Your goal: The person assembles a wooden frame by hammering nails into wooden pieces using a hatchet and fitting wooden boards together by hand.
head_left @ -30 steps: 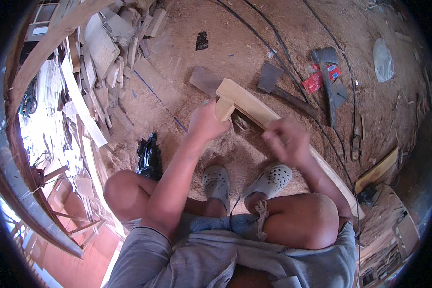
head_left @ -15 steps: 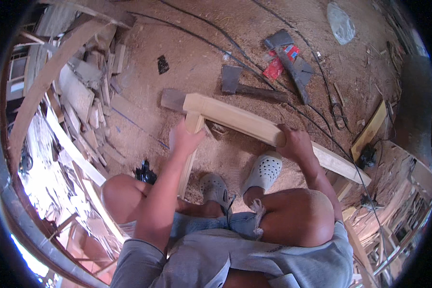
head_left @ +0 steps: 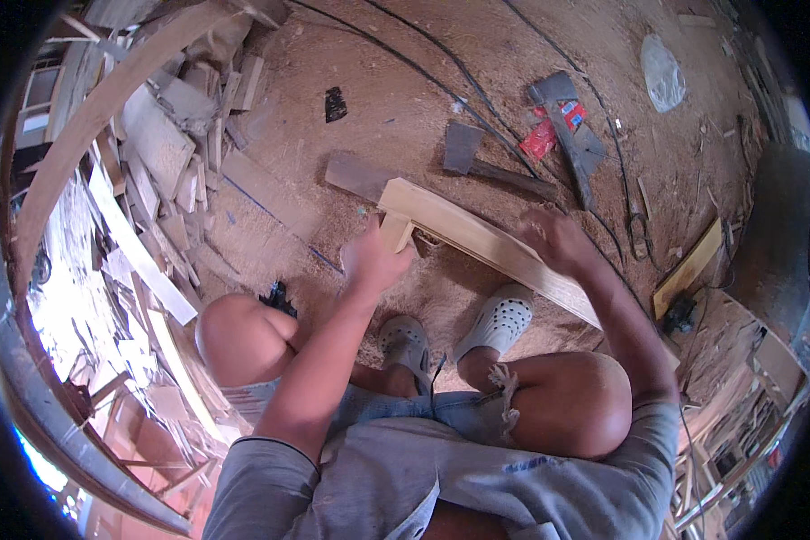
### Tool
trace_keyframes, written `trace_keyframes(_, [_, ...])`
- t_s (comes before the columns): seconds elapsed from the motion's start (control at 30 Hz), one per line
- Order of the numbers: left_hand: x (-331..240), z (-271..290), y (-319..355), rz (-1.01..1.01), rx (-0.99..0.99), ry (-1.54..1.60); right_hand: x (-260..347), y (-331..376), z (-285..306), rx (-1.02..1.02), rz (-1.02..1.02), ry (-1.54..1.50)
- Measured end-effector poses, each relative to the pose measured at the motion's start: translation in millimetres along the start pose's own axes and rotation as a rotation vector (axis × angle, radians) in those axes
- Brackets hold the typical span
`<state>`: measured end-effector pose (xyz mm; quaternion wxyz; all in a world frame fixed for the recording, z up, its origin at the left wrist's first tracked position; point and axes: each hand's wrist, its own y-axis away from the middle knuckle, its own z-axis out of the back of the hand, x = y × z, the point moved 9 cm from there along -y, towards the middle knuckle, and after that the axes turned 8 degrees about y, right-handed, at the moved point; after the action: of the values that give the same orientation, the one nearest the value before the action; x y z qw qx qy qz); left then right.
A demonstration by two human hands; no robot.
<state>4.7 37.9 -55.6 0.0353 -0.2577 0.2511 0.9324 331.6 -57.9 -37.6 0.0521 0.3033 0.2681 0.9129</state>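
Observation:
A long pale wooden beam slants down to the right in front of my feet. A short wooden crosspiece meets it near its left end, and my left hand is closed around that piece by the joint. My left forearm hides the rest of the crosspiece. Over the beam's far edge, my right hand is off the wood with its fingers loosely apart. A dark wooden block lies under the beam's left end. Beyond it lies a tool with a broad dark head and a handle.
A second dark-headed tool lies by a red packet. Black cables cross the sawdust-covered ground. Pliers and a yellowish board are at the right. Scrap wood is heaped on the left; a clear plastic bag lies far right.
My right hand has let go of the beam and moved slightly up and away. My left hand still grips the crosspiece. The whole view has shifted a little.

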Motion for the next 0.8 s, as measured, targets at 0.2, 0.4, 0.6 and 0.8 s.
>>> trace_keyframes(0.2, [6.7, 13.9, 21.1, -0.017, -0.111, -0.060, 26.6, -103.5, -23.9, 0.092, 0.134, 0.675])
trace_keyframes(0.4, [20.5, 8.0, 22.0, 0.043, -0.034, 0.033, 6.0, -178.6, -41.0, 0.127, -0.080, 0.713])
trace_keyframes(0.6, [20.3, 8.7, 21.8, 0.083, 0.016, 0.066, -19.0, -170.8, -26.0, 0.203, -0.149, 0.447])
trace_keyframes(0.8, [16.0, 7.2, 22.4, 0.002, -0.026, 0.038, -12.2, -136.5, -38.2, 0.169, -0.180, 0.603])
